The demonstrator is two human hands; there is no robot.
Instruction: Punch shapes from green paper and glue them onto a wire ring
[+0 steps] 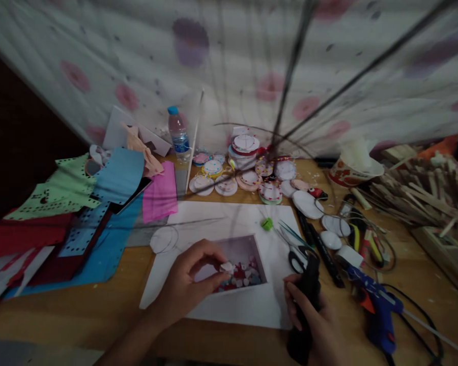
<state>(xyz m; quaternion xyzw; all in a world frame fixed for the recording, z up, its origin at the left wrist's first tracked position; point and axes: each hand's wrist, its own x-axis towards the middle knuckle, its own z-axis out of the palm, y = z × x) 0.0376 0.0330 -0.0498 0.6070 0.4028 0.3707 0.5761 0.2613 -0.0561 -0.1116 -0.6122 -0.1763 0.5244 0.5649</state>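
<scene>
Over a shallow white box point(261, 254), my left hand point(193, 277) pinches a small pale paper piece point(226, 266) between thumb and fingertips. Red, white and bluish paper bits point(244, 274) lie inside the box. My right hand point(322, 317) is wrapped around a black hand-held tool point(311, 282), whose exact kind I cannot make out. Just beyond that hand, scissors point(295, 254) rest on the white sheet point(213, 317), with a small green bell-like ball point(266, 224) farther back.
Coloured paper sheets point(118, 168), some with punched holes, pile up at left. Stacked paper discs point(248, 180) and a water bottle point(179, 134) stand at the back. Rightward lie a blue glue gun point(379, 310), pliers point(372, 249), a paper bowl point(354, 173) and wooden sticks point(427, 188).
</scene>
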